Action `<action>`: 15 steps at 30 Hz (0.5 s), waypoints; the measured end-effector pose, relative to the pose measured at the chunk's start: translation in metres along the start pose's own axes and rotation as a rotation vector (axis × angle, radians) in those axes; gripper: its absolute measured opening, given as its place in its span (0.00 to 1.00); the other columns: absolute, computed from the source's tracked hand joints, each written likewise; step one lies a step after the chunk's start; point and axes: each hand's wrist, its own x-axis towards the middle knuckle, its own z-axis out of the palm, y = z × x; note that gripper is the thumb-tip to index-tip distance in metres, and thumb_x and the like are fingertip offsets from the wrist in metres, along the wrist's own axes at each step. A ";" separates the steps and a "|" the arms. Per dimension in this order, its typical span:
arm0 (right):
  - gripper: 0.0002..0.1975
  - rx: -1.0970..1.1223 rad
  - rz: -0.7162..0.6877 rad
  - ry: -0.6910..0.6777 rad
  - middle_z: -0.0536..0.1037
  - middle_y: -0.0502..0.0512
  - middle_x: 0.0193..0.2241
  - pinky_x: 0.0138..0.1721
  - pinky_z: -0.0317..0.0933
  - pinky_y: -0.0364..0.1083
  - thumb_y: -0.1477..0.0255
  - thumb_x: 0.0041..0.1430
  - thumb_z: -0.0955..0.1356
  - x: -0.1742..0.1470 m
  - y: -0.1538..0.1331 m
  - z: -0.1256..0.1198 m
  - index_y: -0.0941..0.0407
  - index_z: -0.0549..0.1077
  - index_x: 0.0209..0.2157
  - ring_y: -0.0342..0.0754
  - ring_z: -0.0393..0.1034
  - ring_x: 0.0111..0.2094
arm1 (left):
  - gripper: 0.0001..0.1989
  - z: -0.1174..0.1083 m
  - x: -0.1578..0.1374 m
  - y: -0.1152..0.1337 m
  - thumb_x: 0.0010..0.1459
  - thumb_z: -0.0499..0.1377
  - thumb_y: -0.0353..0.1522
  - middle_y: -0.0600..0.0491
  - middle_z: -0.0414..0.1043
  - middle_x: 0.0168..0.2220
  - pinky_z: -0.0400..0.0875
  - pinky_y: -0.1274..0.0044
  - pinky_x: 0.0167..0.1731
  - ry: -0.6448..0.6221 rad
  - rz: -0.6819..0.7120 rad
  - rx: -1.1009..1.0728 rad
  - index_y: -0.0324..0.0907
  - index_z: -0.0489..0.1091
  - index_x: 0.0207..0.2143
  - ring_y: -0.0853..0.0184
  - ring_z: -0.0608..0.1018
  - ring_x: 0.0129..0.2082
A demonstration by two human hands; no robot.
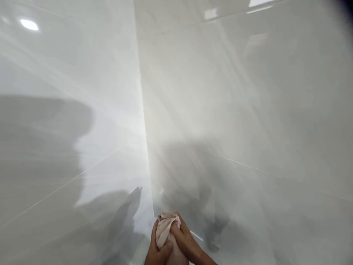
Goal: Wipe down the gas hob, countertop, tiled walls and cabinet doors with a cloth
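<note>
A crumpled pale pink cloth (164, 229) is bunched between my two hands at the bottom of the head view, in front of the corner of the walls. My left hand (157, 247) grips its left side, with the thumb pressed across the front. On the right, my right hand (184, 237) has its fingers closed over the upper folds. The lower part of the cloth hangs between my wrists and runs out of the picture.
Glossy pale tiled walls, one on the left (110, 73) and one on the right (234, 92), meet at a vertical corner. Shadows fall on both, and lamps reflect in their upper parts. Thin joint lines cross the tiles.
</note>
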 end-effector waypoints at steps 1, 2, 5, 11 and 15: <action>0.28 0.069 0.030 0.024 0.76 0.60 0.51 0.58 0.64 0.54 0.49 0.65 0.62 -0.004 -0.001 0.000 0.57 0.71 0.54 0.55 0.70 0.54 | 0.54 0.006 0.003 0.000 0.35 0.75 0.47 0.40 0.60 0.66 0.62 0.63 0.64 -0.053 0.018 0.021 0.47 0.58 0.63 0.47 0.64 0.66; 0.30 0.131 0.069 0.043 0.75 0.60 0.52 0.60 0.61 0.54 0.49 0.64 0.62 -0.007 -0.002 -0.002 0.57 0.70 0.56 0.55 0.68 0.56 | 0.50 0.010 0.005 -0.001 0.36 0.75 0.45 0.40 0.63 0.65 0.63 0.62 0.64 -0.088 0.007 0.051 0.46 0.62 0.61 0.47 0.65 0.66; 0.32 0.121 0.144 0.075 0.74 0.60 0.52 0.62 0.59 0.55 0.49 0.60 0.64 -0.015 -0.008 -0.015 0.56 0.69 0.56 0.56 0.66 0.57 | 0.37 0.013 0.016 -0.001 0.39 0.74 0.42 0.42 0.73 0.56 0.69 0.60 0.60 -0.103 -0.085 0.123 0.45 0.72 0.53 0.46 0.73 0.59; 0.26 -0.161 0.091 0.229 0.76 0.58 0.45 0.56 0.64 0.53 0.50 0.56 0.66 -0.065 0.015 -0.058 0.53 0.75 0.49 0.54 0.69 0.51 | 0.25 0.007 0.092 0.026 0.34 0.74 0.36 0.46 0.78 0.35 0.79 0.60 0.41 0.200 0.058 0.272 0.43 0.73 0.37 0.51 0.82 0.38; 0.26 -0.107 0.355 0.516 0.78 0.59 0.38 0.49 0.68 0.50 0.47 0.54 0.64 -0.141 0.080 -0.073 0.54 0.77 0.39 0.54 0.73 0.44 | 0.31 0.027 0.173 0.072 0.42 0.70 0.35 0.48 0.73 0.46 0.77 0.60 0.47 0.476 0.436 0.272 0.41 0.63 0.48 0.57 0.79 0.46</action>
